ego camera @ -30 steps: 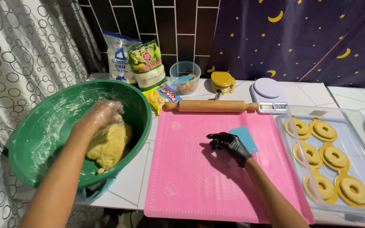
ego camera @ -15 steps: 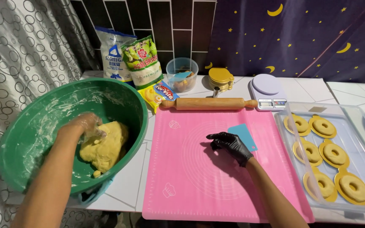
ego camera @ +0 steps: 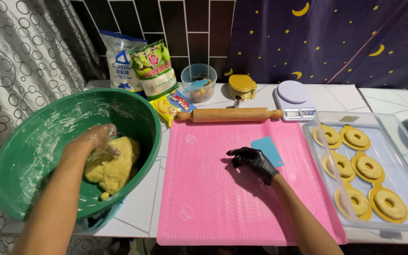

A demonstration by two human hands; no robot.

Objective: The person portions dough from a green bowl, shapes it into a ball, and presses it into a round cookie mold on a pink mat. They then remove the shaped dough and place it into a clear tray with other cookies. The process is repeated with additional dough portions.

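1. Left hand (ego camera: pixel 97 141), in a thin clear glove, is down inside the green bowl (ego camera: pixel 34 141), fingers curled and pressing into the top of the yellow dough (ego camera: pixel 114 167); it grips no separate piece that I can see.
2. The dough sits on the bowl's floor, right under and just beyond that hand, with a small crumb lying loose on the near side.
3. Right hand (ego camera: pixel 253 160), in a black glove, rests on the pink mat (ego camera: pixel 204 208), fingers loosely bent and spread, holding nothing.
4. Just past its fingertips, touching or almost touching, lies a light blue scraper (ego camera: pixel 268 150).
5. Farther ahead of the right hand, a wooden rolling pin (ego camera: pixel 230 114) lies across the mat's far edge, with a white kitchen scale (ego camera: pixel 293 98) beyond it.
6. Out to the right of that hand, a clear tray (ego camera: pixel 402 215) carries ring-shaped dough pieces (ego camera: pixel 368 166) on gold discs.
7. Beyond the bowl stand flour bags (ego camera: pixel 140 68).
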